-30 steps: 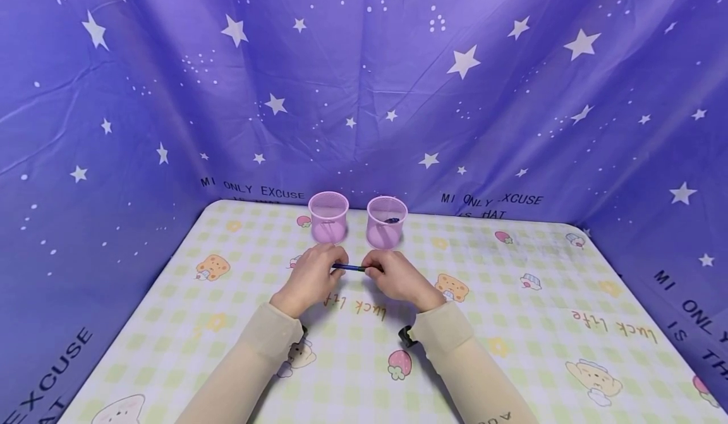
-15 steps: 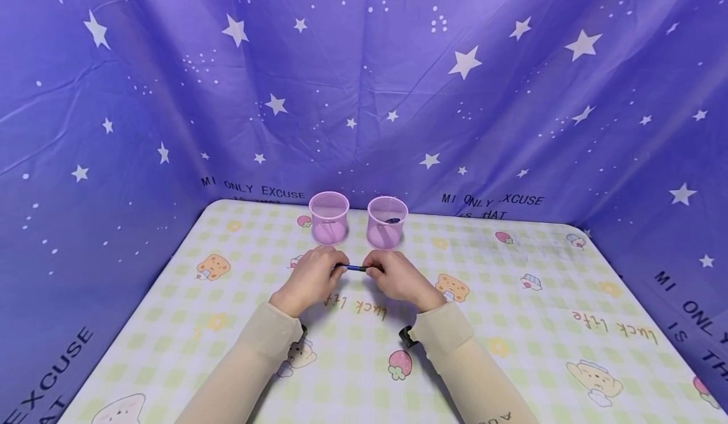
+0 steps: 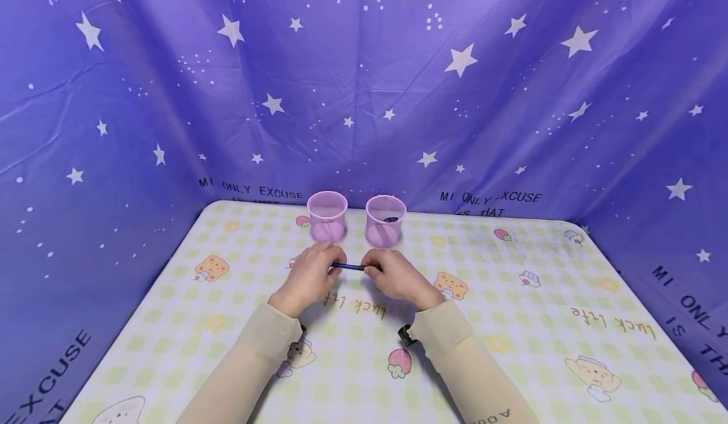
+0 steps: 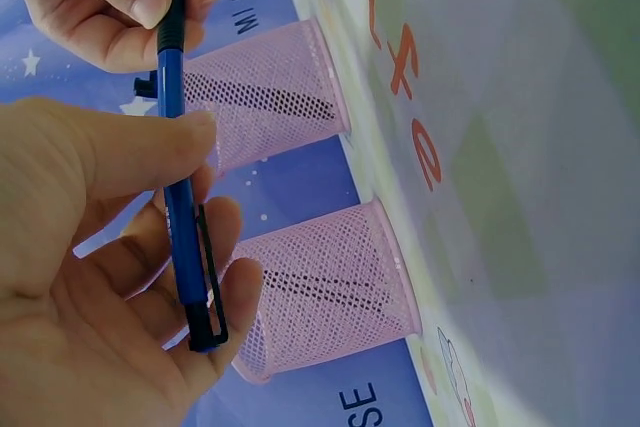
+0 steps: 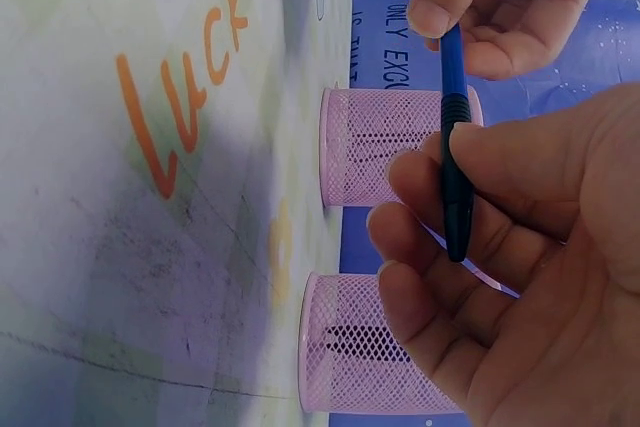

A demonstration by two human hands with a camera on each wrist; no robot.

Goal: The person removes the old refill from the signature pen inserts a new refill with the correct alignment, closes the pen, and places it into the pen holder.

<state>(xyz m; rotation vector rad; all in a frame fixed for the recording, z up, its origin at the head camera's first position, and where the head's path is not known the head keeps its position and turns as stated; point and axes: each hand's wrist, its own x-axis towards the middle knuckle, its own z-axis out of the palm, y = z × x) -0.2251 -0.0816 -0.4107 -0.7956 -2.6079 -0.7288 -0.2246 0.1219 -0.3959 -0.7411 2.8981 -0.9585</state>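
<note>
A blue pen [image 3: 347, 266] with dark ends is held level above the counter [image 3: 352, 364], in front of two holders, stretched between a person's hands. The left hand [image 3: 311, 277] has its grip pinching the barrel toward the clip end, thumb over it and fingers beneath; the right hand [image 3: 401, 277] pinches the dark section at the other end. The left wrist view shows the black clip [image 4: 209, 272] and a line of print on the barrel too small to read; the right wrist view shows the tapered dark end [image 5: 457, 232] past the right thumb. Behind stand a left pink mesh pen holder [image 3: 328, 229] and a right pink mesh pen holder [image 3: 383, 236], upright and apart. A dark blue object [image 3: 390, 219] lies inside the right one, and the left wrist view catches a small black end [image 4: 145, 85] beyond its mouth. Dark streaks show through the left one's mesh, but what makes them I cannot tell. The counter's checked cover reads "luck life", upside down in the head view. The purple star-printed curtain [image 3: 341, 70] reads "MI ONLY EXCUSE"; letters on the right sleeve [image 3: 474, 373] are only partly legible.
</note>
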